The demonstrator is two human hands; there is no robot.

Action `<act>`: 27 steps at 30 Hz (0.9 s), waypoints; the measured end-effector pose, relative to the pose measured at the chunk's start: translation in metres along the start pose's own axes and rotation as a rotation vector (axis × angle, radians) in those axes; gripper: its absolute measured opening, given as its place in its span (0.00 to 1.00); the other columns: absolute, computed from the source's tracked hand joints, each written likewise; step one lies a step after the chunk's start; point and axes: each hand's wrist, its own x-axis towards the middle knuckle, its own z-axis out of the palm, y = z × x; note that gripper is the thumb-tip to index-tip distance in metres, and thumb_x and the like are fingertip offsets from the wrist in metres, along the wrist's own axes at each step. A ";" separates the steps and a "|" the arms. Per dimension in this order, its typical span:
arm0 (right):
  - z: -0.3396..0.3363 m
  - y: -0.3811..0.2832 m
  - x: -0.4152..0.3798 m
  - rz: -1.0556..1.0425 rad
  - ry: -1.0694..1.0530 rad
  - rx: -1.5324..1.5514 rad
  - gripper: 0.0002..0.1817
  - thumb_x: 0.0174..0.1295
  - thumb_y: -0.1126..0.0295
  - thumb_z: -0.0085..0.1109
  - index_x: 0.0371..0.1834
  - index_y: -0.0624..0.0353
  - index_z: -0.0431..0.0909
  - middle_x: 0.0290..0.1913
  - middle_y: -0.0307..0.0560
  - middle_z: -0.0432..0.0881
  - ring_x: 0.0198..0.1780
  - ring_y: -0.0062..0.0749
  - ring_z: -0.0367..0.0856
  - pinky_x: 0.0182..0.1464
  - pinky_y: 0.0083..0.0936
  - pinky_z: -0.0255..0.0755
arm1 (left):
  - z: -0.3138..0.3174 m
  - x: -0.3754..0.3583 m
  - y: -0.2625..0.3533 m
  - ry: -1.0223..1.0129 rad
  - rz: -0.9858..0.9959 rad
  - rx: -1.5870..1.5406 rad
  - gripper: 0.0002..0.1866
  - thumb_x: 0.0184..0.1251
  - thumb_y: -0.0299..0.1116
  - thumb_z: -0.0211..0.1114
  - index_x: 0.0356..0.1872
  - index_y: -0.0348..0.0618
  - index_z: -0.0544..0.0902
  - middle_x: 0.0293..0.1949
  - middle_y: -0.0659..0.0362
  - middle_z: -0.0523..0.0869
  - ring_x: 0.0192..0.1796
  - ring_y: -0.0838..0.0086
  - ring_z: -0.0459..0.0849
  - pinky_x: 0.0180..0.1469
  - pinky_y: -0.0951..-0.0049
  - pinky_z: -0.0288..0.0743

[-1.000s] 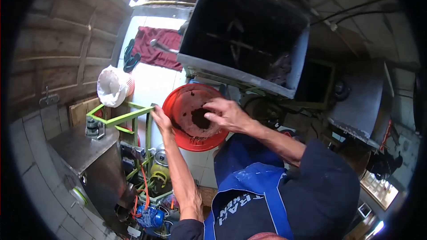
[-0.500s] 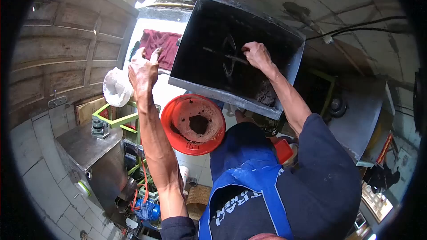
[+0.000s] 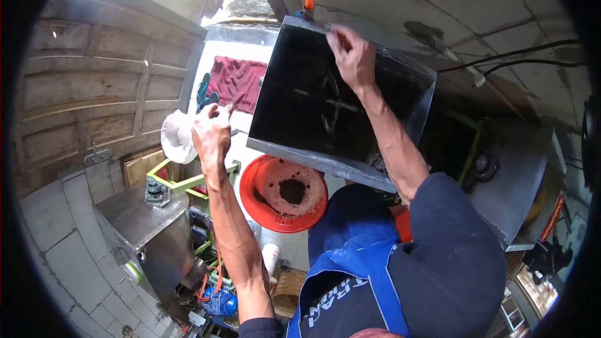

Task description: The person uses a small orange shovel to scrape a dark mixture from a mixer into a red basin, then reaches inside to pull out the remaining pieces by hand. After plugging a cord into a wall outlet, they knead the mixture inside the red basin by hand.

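Note:
A large metal bin, dark inside, stands tilted in front of me with a shaft and curved blades across its middle. My right hand is over its far rim, fingers curled together; what they hold, if anything, cannot be made out. Part of a dark, crumbly lump shows in the near right corner, beside my right forearm. My left hand is raised left of the bin, fingers loosely bent and apart, with nothing in it. Below the bin's near edge sits a red basin with dark brown material inside.
A maroon cloth lies on a white surface left of the bin, near green sandals. A white bag hangs by a green frame. Metal machines stand at both sides, and a wooden door is at left.
My right hand has moved from inside the bin up to its far rim. My left hand has drawn lower and its fingers have bent more. The view has shifted slightly.

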 end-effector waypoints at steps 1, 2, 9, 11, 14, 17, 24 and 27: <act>0.005 -0.010 0.016 -0.041 0.088 -0.001 0.18 0.66 0.58 0.66 0.50 0.60 0.86 0.36 0.49 0.90 0.39 0.35 0.90 0.44 0.31 0.80 | -0.002 -0.002 0.003 -0.004 0.010 -0.003 0.29 0.63 0.46 0.72 0.56 0.30 0.83 0.48 0.42 0.89 0.49 0.56 0.89 0.53 0.63 0.80; 0.013 -0.014 0.036 -0.083 0.176 -0.004 0.18 0.66 0.58 0.67 0.49 0.60 0.86 0.35 0.49 0.90 0.38 0.33 0.89 0.43 0.30 0.80 | -0.002 -0.002 0.003 -0.009 0.020 -0.006 0.29 0.64 0.43 0.73 0.56 0.27 0.83 0.48 0.41 0.89 0.49 0.59 0.90 0.52 0.64 0.82; 0.041 -0.016 0.091 -0.071 0.008 0.162 0.17 0.68 0.57 0.66 0.50 0.58 0.85 0.38 0.45 0.90 0.35 0.30 0.86 0.43 0.30 0.78 | -0.004 -0.004 0.006 0.007 0.029 0.003 0.28 0.63 0.47 0.72 0.54 0.31 0.85 0.46 0.43 0.90 0.49 0.57 0.90 0.54 0.63 0.79; 0.013 -0.038 0.067 -0.265 0.170 0.165 0.15 0.72 0.57 0.62 0.47 0.59 0.85 0.38 0.44 0.89 0.36 0.29 0.85 0.42 0.30 0.77 | -0.004 -0.004 0.007 0.003 0.009 -0.015 0.28 0.63 0.47 0.72 0.54 0.31 0.85 0.46 0.43 0.90 0.48 0.57 0.90 0.54 0.63 0.79; -0.068 -0.060 0.009 -0.327 0.003 -0.045 0.12 0.72 0.61 0.60 0.49 0.57 0.82 0.37 0.52 0.87 0.39 0.41 0.86 0.41 0.37 0.78 | 0.003 0.001 -0.009 0.012 0.040 -0.043 0.27 0.63 0.45 0.73 0.55 0.32 0.84 0.45 0.44 0.90 0.48 0.58 0.90 0.54 0.64 0.79; -0.134 -0.022 -0.060 0.302 -0.382 -0.299 0.09 0.71 0.69 0.55 0.49 0.58 0.78 0.37 0.63 0.84 0.42 0.61 0.84 0.43 0.49 0.77 | -0.001 -0.002 0.001 -0.020 0.045 -0.024 0.27 0.63 0.46 0.74 0.54 0.34 0.85 0.47 0.45 0.90 0.48 0.61 0.90 0.52 0.64 0.80; -0.120 0.071 -0.088 0.179 -0.681 -0.563 0.07 0.66 0.69 0.58 0.35 0.60 0.82 0.32 0.64 0.82 0.40 0.62 0.84 0.42 0.52 0.75 | -0.010 -0.009 0.026 -0.038 0.001 0.066 0.29 0.62 0.47 0.74 0.56 0.34 0.85 0.47 0.47 0.90 0.48 0.62 0.90 0.52 0.64 0.80; -0.112 0.069 -0.080 0.222 -0.718 -0.449 0.08 0.65 0.68 0.60 0.32 0.60 0.82 0.30 0.65 0.81 0.38 0.62 0.83 0.40 0.51 0.75 | -0.007 -0.007 0.018 -0.033 0.024 0.040 0.29 0.62 0.47 0.74 0.56 0.34 0.85 0.46 0.47 0.90 0.47 0.62 0.89 0.53 0.64 0.80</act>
